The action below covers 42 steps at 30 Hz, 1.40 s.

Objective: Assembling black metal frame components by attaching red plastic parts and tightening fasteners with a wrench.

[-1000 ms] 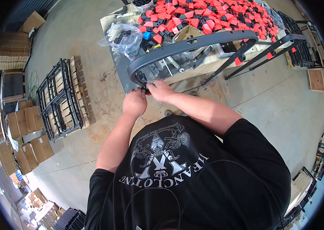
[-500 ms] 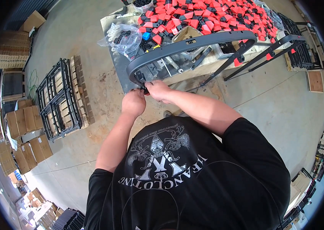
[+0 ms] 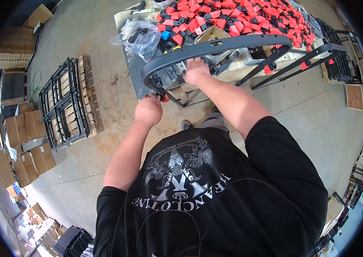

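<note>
Left hand (image 3: 149,110): pinches a black-and-red bracket (image 3: 163,98) at the near end of a curved black tubular frame (image 3: 215,44).
Bracket: sits at the left fingertips, just up and to the right of that fist; the left hand is clearly the nearer.
Frame's long axis: arches away from the left grip, up and then far to the right, over the workbench (image 3: 134,68).
Right hand (image 3: 197,71): reaches under the arch, up and right of the left grip, beside a silver tool shaft (image 3: 184,64); whether its fingers have closed, the view cannot tell.
Red-and-black plastic caps (image 3: 235,30): heaped beyond both hands.
</note>
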### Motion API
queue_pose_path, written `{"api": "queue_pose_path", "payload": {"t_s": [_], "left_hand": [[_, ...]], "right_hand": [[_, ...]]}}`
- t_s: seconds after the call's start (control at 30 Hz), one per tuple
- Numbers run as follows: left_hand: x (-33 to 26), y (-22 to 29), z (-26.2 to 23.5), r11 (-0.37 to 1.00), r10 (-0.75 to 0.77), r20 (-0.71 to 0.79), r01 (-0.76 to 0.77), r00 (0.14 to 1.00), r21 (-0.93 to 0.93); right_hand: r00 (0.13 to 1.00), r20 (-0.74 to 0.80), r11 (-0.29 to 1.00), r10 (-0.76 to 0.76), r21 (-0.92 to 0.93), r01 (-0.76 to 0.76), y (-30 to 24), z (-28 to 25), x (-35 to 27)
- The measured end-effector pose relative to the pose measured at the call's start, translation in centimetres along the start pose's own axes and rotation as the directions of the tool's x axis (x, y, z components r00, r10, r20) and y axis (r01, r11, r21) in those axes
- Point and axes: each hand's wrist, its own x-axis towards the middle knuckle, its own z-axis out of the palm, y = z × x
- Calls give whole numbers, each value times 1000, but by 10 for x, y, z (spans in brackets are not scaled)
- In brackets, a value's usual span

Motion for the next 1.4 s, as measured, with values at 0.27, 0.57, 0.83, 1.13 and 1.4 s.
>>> {"api": "queue_pose_path", "payload": {"t_s": [0.27, 0.57, 0.83, 1.13, 1.4], "left_hand": [[2, 2, 2, 999, -46, 48, 45, 998, 16], [5, 6, 2, 1000, -2, 31, 2, 1000, -11], [0, 4, 5, 999, -29, -8, 29, 1000, -20], [-1, -1, 9, 993, -22, -63, 14, 998, -118], [-41, -2, 5, 927, -98, -178, 25, 979, -375]], "right_hand": [[968, 180, 975, 173, 110, -195, 6, 30, 34], [979, 108, 965, 171, 185, -189, 26, 56, 46], [981, 110, 911, 158, 367, -188, 33, 41, 16], [981, 74, 902, 178, 386, -193, 34, 39, 20], [913, 385, 430, -134, 853, -296, 80, 21, -96]]}}
